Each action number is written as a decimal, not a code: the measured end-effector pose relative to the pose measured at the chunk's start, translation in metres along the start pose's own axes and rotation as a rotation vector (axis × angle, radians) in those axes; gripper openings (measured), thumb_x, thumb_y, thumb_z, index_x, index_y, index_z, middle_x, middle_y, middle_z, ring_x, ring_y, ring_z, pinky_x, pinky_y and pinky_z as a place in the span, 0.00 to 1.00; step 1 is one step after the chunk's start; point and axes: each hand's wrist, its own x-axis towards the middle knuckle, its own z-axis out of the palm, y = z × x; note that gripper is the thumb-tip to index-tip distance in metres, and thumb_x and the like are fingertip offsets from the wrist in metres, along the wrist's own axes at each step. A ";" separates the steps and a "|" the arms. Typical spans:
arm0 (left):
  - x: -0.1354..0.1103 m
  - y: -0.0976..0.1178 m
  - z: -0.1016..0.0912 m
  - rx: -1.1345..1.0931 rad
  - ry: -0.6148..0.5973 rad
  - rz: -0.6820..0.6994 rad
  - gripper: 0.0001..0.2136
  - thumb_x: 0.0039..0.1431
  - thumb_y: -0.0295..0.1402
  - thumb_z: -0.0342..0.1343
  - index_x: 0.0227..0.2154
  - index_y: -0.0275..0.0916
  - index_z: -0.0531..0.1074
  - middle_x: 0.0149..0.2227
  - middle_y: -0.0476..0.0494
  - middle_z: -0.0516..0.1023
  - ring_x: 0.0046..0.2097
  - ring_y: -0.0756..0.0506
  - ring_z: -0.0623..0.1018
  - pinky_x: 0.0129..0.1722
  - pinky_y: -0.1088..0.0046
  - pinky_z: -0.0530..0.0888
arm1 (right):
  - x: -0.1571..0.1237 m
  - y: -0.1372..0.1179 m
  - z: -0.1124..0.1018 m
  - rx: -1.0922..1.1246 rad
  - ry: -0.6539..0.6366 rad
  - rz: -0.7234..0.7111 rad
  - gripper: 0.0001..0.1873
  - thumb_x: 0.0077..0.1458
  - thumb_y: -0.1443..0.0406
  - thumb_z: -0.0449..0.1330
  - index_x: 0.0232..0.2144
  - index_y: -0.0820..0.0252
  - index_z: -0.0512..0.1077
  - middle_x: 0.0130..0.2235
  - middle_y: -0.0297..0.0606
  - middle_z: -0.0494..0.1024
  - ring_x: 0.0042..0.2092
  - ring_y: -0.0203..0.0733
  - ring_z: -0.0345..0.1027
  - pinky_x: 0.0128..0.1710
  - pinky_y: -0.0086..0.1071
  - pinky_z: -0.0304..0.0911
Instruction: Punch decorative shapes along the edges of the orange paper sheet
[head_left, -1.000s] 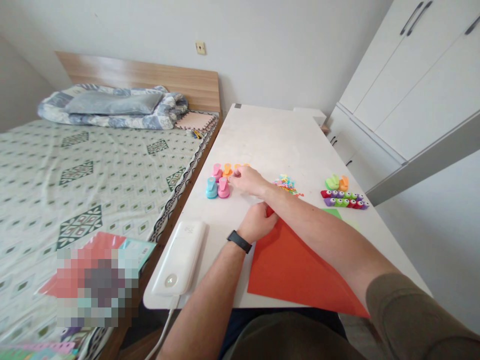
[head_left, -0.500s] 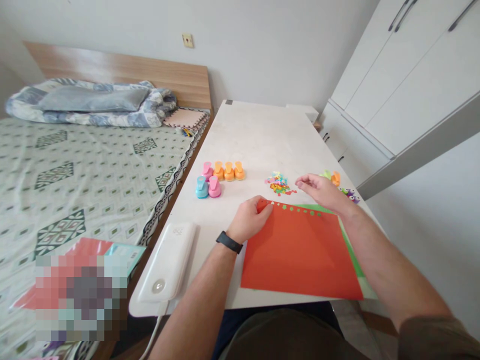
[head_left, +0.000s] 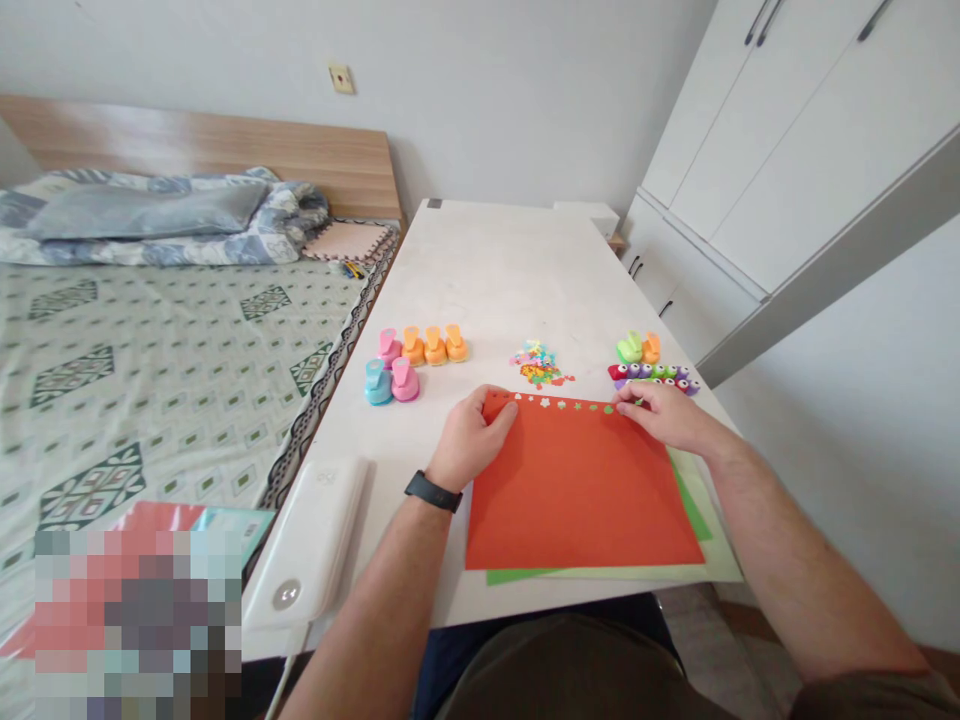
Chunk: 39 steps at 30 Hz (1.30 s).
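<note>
A sheet of red paper lies before me, with a row of small shaped holes punched along its far edge. My left hand pinches its far left corner between thumb and fingers. At the far right corner, my right hand has its thumb and fingertips closed on the same edge. Beneath the red sheet, green paper and a pale green sheet stick out. Just beyond the paper is a small heap of colourful punched-out paper shapes.
Several craft punches stand to the left, among them a blue punch and an orange punch. Toward the right edge are a green punch and a row of purple and red punches. A white power bank with a cable lies at the left.
My right hand has come from beside the punched shapes to the red sheet's far right corner and gripped it. The red sheet has turned a little straighter, showing more paper beneath. The view has shifted right.
</note>
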 end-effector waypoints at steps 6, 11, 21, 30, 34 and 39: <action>0.000 0.003 0.002 0.164 0.169 0.270 0.15 0.65 0.35 0.58 0.53 0.41 0.74 0.54 0.39 0.79 0.56 0.41 0.77 0.58 0.59 0.73 | 0.004 -0.014 -0.003 -0.149 -0.017 -0.125 0.09 0.63 0.65 0.58 0.37 0.56 0.79 0.40 0.40 0.83 0.42 0.47 0.74 0.44 0.39 0.65; -0.005 0.006 0.011 0.344 -0.045 0.437 0.11 0.69 0.36 0.55 0.49 0.41 0.77 0.47 0.40 0.82 0.50 0.41 0.79 0.55 0.59 0.73 | 0.012 -0.036 0.001 -0.194 -0.029 -0.188 0.09 0.63 0.67 0.58 0.36 0.58 0.80 0.38 0.41 0.83 0.42 0.47 0.73 0.44 0.38 0.64; -0.005 0.003 0.018 0.436 -0.221 0.355 0.12 0.72 0.33 0.48 0.39 0.39 0.77 0.37 0.41 0.81 0.40 0.43 0.79 0.44 0.64 0.73 | 0.031 -0.035 -0.003 -0.012 0.029 -0.162 0.09 0.63 0.62 0.58 0.38 0.56 0.79 0.41 0.39 0.83 0.41 0.42 0.75 0.42 0.35 0.66; -0.005 0.003 0.019 0.403 -0.212 0.331 0.13 0.71 0.34 0.47 0.37 0.40 0.76 0.36 0.40 0.81 0.39 0.43 0.79 0.41 0.67 0.72 | 0.105 0.065 -0.042 -0.449 0.296 0.325 0.24 0.62 0.54 0.57 0.47 0.67 0.80 0.50 0.60 0.79 0.57 0.64 0.68 0.59 0.55 0.55; -0.004 0.001 0.018 0.402 -0.207 0.327 0.12 0.71 0.34 0.47 0.36 0.39 0.76 0.36 0.41 0.80 0.38 0.43 0.78 0.40 0.68 0.71 | 0.113 0.072 -0.036 -0.427 0.307 0.302 0.19 0.60 0.54 0.60 0.41 0.63 0.82 0.48 0.57 0.78 0.58 0.64 0.63 0.60 0.55 0.50; -0.003 -0.001 0.018 0.412 -0.203 0.318 0.13 0.72 0.34 0.47 0.35 0.39 0.75 0.35 0.41 0.80 0.37 0.44 0.78 0.40 0.68 0.70 | 0.118 0.060 -0.031 -0.410 0.339 0.286 0.17 0.56 0.54 0.62 0.36 0.63 0.80 0.47 0.55 0.77 0.56 0.62 0.63 0.59 0.53 0.51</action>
